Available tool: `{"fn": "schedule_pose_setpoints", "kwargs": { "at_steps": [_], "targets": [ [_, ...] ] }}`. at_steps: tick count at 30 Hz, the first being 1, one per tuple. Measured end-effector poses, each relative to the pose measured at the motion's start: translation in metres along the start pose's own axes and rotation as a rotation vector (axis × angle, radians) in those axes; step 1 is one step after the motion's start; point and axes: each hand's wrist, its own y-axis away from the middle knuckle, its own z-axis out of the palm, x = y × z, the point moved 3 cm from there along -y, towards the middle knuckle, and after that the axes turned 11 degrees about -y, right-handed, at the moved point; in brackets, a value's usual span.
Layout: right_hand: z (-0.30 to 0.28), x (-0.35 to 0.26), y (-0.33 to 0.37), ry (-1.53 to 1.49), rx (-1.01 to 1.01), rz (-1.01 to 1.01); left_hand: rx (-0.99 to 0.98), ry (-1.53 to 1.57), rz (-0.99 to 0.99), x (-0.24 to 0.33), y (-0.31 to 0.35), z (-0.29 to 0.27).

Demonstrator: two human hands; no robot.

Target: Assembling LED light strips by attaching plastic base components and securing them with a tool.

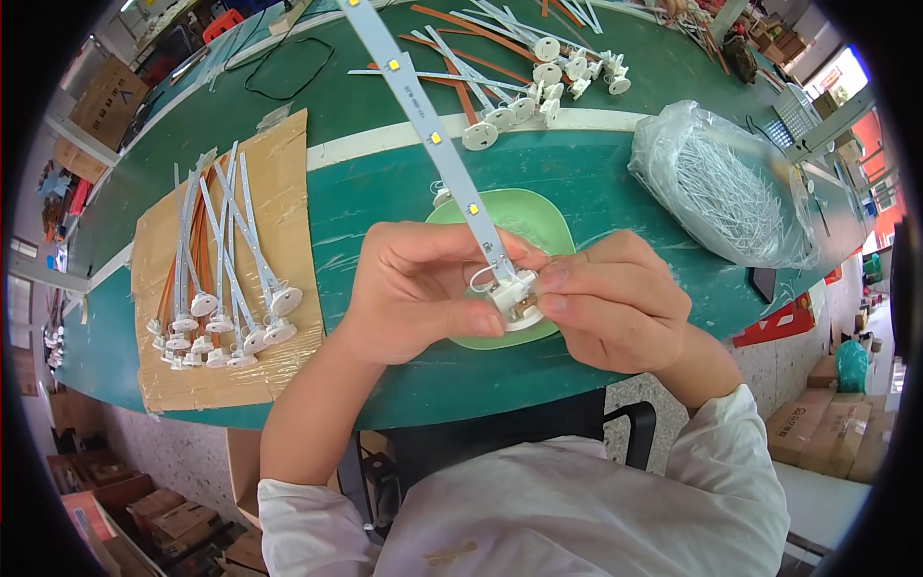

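Note:
Above a green plate (551, 227), both hands meet at an LED strip (436, 139) with a round white end cap (522, 319). My left hand (423, 284) grips the cap and the strip's lower end between thumb and fingers. The strip slants up and away to the left, yellow chips along its face. My right hand (620, 303) pinches at the cap's right side; whatever small part is between those fingertips is hidden. A short white wire (481, 281) loops out beside the cap.
On the left, a cardboard sheet (274, 385) bears several capped strips (226, 255). More strips and white caps (519, 111) lie at the back of the green table (385, 183). To the right sit a clear bag of thin white pieces (721, 188) and a dark phone-like object (761, 284).

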Motion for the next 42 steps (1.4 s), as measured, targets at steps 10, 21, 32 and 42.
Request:
{"fn": "schedule_pose_setpoints", "kwargs": {
  "at_steps": [10,21,32,42],
  "targets": [
    [0.0,0.002,-0.004,-0.028,0.012,0.066,0.094,0.038,-0.055,-0.002,0.002,-0.003],
    [0.003,0.033,-0.002,0.017,0.124,0.084,0.131,-1.264,0.525,0.009,-0.009,0.011],
    [0.014,0.036,0.023,0.054,-0.553,0.559,0.358,-1.255,0.289,-0.005,-0.012,-0.008],
    [0.023,0.04,0.018,-0.256,-0.718,0.632,0.402,-0.976,0.141,-0.027,-0.011,-0.012]
  ]
}}
